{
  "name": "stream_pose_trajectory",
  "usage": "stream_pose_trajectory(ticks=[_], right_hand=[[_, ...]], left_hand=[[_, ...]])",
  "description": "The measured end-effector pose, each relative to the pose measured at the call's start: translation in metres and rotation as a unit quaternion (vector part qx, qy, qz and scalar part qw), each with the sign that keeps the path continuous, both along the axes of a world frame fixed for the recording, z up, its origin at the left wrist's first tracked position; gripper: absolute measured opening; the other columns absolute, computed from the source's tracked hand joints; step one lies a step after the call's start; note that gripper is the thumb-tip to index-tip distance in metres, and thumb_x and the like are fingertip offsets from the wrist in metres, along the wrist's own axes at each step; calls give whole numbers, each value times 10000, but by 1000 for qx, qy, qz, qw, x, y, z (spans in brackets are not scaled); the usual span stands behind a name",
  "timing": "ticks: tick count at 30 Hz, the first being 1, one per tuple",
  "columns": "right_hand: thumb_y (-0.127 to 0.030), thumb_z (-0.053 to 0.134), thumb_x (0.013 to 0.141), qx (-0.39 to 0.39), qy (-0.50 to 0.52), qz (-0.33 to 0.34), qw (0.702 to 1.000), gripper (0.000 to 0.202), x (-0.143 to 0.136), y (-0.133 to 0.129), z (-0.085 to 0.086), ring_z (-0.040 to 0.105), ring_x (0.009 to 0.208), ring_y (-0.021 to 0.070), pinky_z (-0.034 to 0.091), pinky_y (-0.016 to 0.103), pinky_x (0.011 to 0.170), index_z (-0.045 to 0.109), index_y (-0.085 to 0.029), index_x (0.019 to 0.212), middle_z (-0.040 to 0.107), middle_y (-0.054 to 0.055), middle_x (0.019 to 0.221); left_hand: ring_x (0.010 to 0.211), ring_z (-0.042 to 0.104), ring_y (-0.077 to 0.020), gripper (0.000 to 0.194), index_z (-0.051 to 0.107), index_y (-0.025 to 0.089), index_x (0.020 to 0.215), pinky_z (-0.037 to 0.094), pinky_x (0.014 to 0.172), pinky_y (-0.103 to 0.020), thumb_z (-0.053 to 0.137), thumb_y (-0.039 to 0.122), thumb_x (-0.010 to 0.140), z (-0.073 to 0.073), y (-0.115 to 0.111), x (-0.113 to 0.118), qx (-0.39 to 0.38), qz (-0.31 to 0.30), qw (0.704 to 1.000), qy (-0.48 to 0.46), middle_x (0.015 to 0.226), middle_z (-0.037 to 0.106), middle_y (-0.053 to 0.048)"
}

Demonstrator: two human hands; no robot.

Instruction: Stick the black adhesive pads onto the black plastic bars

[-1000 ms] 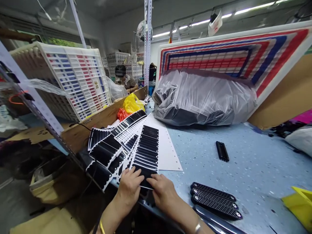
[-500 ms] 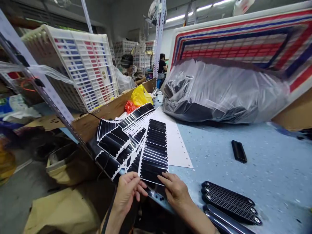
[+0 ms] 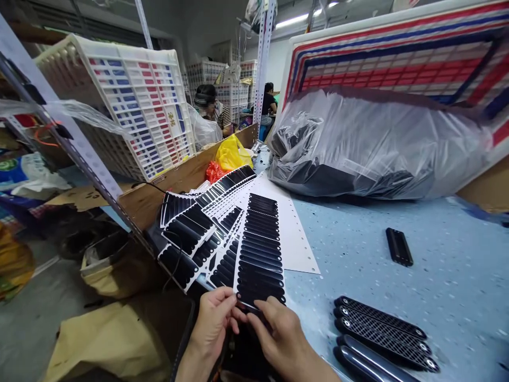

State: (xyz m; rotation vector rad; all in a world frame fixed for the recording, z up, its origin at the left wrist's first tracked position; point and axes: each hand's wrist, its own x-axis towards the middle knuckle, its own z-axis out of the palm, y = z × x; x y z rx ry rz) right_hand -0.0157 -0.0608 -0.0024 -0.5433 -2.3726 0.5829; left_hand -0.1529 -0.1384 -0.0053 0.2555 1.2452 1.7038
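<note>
A white-backed sheet of black strips (image 3: 261, 244) lies at the front edge of the blue table. My left hand (image 3: 214, 318) pinches its lower left corner between thumb and finger. My right hand (image 3: 280, 329) is at the sheet's bottom edge, its index finger bent over the lowest strips and the thumb just below. Whether it grips the sheet is hard to tell. More black-strip sheets (image 3: 189, 228) are piled to the left, overlapping. A white sheet with holes along its edge (image 3: 298, 244) is underneath.
Patterned black pieces (image 3: 385, 331) and smooth dark ones (image 3: 369, 363) lie at right. Behind them is a small black object (image 3: 398, 246). A large plastic bag (image 3: 377, 148) stands at the back, beside yellow (image 3: 233, 154) and red bags (image 3: 216, 171). Two people sit in the background.
My right hand has moved left, nearer my left hand, with its fingers more curled. The sheet sits slightly further right in view, and the view has shifted a little.
</note>
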Motion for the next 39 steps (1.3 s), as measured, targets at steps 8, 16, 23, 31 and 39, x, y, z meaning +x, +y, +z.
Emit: stream_pose_trajectory(ticks=[8,16,23,31,39], right_hand=[[-312,483,1003,14,34,-37,999,205,3,-9,-20,673,810,190,530,284,735,653,-198,1011,690,75,893],[-276,481,971,-82,-2,-22,996,305,1,3,-15,612,595,151,443,248,558,636,-191,723,642,33,669],[-214,523,906,-11,3,-27,1000,305,7,13,-33,646,618,186,471,272,570,654,-166,1178,710,64,755],[-64,461,877,34,-75,-23,996,327,7,-1,-13,559,533,160,374,251,518,732,-217,974,643,22,628],[-236,487,921,-126,47,-64,989,223,12,9,-29,691,666,186,526,277,624,694,-193,991,743,62,798]], left_hand=[[527,661,-167,427,671,121,676,463,375,-188,913,425,501,-6,-2,4,-33,10,999,-27,612,681,-37],[359,582,-135,543,658,118,776,336,284,-148,865,540,504,-3,7,3,-70,5,998,-2,493,638,-14],[483,670,-181,450,687,100,656,418,363,-172,877,470,486,3,3,10,-71,21,994,75,574,688,-70],[376,595,-149,551,666,113,766,314,286,-150,878,510,448,-5,2,8,-106,2,994,37,539,663,-36],[266,466,-79,445,665,121,773,263,292,-145,831,487,580,-15,4,10,-70,-13,997,29,464,606,10]])
